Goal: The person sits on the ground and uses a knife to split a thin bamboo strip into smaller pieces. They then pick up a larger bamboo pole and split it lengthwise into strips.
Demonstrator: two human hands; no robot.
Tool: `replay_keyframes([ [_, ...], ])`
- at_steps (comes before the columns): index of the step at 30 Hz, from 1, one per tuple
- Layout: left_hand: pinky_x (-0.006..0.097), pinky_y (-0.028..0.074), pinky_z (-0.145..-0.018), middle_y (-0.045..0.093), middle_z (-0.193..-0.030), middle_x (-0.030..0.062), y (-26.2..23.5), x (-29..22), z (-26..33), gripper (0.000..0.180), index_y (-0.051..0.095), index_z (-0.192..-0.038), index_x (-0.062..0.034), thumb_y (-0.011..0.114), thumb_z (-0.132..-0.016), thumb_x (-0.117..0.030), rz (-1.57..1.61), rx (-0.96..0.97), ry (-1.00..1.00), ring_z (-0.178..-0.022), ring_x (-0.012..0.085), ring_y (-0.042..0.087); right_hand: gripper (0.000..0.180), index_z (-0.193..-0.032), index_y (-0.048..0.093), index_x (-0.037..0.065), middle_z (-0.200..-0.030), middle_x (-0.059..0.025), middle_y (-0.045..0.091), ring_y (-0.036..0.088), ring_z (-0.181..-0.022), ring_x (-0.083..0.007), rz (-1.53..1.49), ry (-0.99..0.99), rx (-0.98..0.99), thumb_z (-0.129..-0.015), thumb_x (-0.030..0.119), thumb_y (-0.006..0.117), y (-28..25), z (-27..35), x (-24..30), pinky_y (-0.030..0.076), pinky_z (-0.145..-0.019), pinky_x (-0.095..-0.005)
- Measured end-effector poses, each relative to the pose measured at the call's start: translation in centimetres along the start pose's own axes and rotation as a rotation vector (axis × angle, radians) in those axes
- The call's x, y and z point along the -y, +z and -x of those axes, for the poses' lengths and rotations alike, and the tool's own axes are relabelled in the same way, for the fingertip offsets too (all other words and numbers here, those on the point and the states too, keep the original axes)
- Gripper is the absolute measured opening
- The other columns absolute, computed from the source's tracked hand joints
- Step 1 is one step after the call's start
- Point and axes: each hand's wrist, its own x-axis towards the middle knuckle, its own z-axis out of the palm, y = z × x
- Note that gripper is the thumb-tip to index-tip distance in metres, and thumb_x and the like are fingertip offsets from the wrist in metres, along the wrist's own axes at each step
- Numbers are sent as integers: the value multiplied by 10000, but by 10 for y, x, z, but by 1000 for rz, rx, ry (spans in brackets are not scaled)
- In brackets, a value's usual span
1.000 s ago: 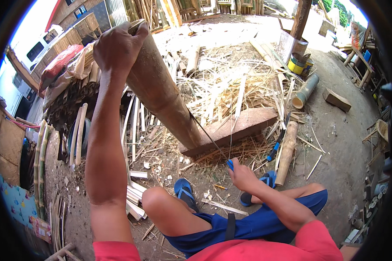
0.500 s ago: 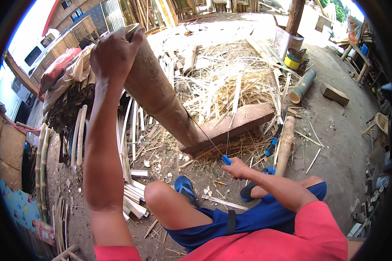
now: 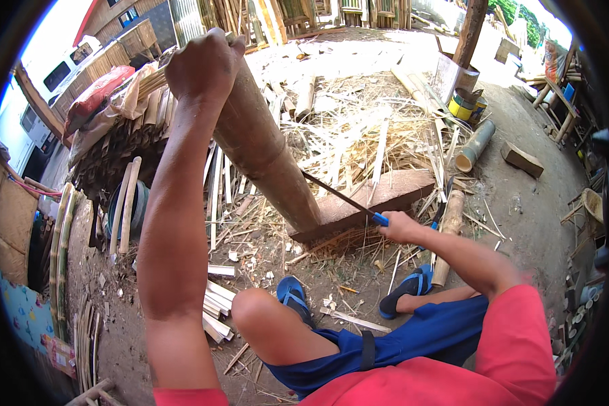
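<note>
A thick brown bamboo pole (image 3: 257,145) leans to the upper left, its lower end resting on a wooden block (image 3: 379,203). My left hand (image 3: 201,71) is closed round its top end. Low at the right, my right hand (image 3: 400,227) grips the blue handle of a long knife (image 3: 342,197). The narrow dark blade slants up and left to the side of the bamboo, just below a node ring. Whether its tip touches the bamboo or lies behind it, I cannot tell.
Shavings (image 3: 358,152) heap behind the block. Split strips (image 3: 216,308) lie near my left knee. A shorter bamboo length (image 3: 448,233) and another blue-handled tool (image 3: 441,211) lie by my right foot. A bamboo section (image 3: 475,145), a wood block (image 3: 521,159) and a yellow can (image 3: 461,105) stand farther right.
My right hand has moved up and right with the knife, and the blade now shows broader. The bamboo stands a little more upright, my left hand still on its top.
</note>
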Motion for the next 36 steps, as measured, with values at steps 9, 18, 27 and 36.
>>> replay_keyframes([
  [9,440,529,-755,713,-806,135,12,94,24,432,736,-904,-125,596,-901,-533,282,-50,-114,-793,351,694,397,-1268,387,67,-974,-288,675,646,-864,-527,-186,-72,-213,-995,311,541,170,29,42,500,-748,-610],
  [18,375,511,-757,677,-719,106,47,116,15,536,725,-837,-90,612,-899,-610,294,-46,-222,-732,270,686,291,-1045,495,84,-800,-253,671,639,-809,-499,-285,-91,-305,-937,316,635,210,-61,2,485,-705,-583],
  [27,360,484,-812,641,-840,114,70,64,-17,468,685,-905,-90,681,-882,-558,542,-92,-35,-834,250,632,321,-1015,547,80,-783,-240,662,649,-810,-485,-528,45,-255,-926,374,638,240,-43,26,491,-716,-551],
  [36,414,355,-1070,472,-1278,198,43,-69,306,501,482,-1347,46,503,-1039,-350,924,491,-970,-1226,311,467,446,-1038,491,18,-775,-211,627,633,-737,-427,-850,8,-316,-1027,465,489,242,-1,53,467,-685,-510],
])
